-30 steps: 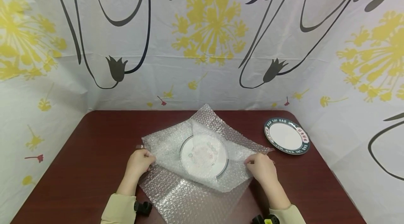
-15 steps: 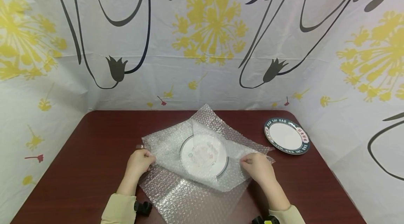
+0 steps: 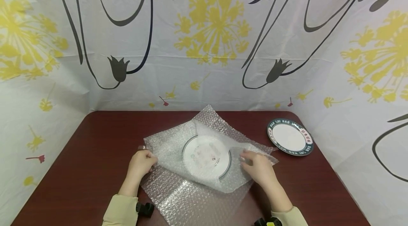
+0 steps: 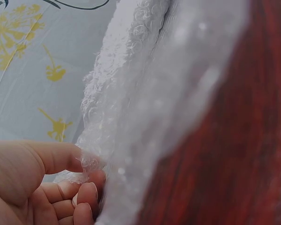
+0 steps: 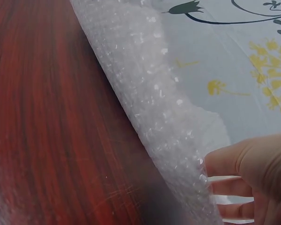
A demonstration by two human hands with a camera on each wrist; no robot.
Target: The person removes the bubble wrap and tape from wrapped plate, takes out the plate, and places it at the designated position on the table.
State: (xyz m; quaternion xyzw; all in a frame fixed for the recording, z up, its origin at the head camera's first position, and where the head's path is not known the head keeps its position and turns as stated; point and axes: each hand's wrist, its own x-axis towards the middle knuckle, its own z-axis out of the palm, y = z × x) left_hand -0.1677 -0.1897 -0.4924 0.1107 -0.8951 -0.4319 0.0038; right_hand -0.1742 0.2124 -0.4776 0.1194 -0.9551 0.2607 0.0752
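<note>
A round white plate (image 3: 206, 158) with a dark rim line and small print lies within the sheet of bubble wrap (image 3: 204, 204) in the middle of the table. A translucent layer of the wrap covers part of it. My left hand (image 3: 140, 165) pinches the wrap's left edge between thumb and fingers; the left wrist view shows the wrap (image 4: 117, 103) rising from the fingertips. On the opposite side, my right hand (image 3: 259, 169) holds the right edge, its thumb against the wrap (image 5: 164, 126) in the right wrist view. Some right fingertips are hidden behind the plastic.
A second plate (image 3: 290, 137), white with a dark green lettered rim, lies at the back right of the dark red table (image 3: 95, 148). Patterned cloth (image 3: 204, 88) hangs behind the table and along both sides.
My right hand has shifted slightly left along the wrap, and its thumb and fingers have spread a little. The layer over the plate has moved, leaving its print clearer. The left hand stays put.
</note>
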